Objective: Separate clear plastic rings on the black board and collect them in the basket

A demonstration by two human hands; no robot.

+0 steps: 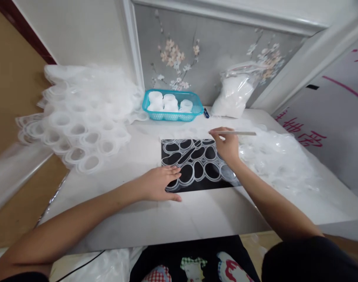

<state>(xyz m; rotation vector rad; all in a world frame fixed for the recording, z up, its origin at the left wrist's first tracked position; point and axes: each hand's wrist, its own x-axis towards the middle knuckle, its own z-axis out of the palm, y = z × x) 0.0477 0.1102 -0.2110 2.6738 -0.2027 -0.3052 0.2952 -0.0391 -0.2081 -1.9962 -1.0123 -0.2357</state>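
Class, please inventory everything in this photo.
Table: one, white, centre
Mat: one, black, mid-table
Ringed sheet: one, translucent, on mat
Stick: one, pale, over table
Heaps: two, whitish, table's sides
Basket: one, turquoise, table's back
Round pieces: several, white, in basket
Filled bag: one, whitish, right of basket
Small item: one, blue, beside basket
Floral panel: one, grey, behind table
Board: one, white, far right
Cable: one, black, lower left
Garment: one, dark, bottom
Left hand: one, bare, mat's left
Right hand: one, bare, holding stick
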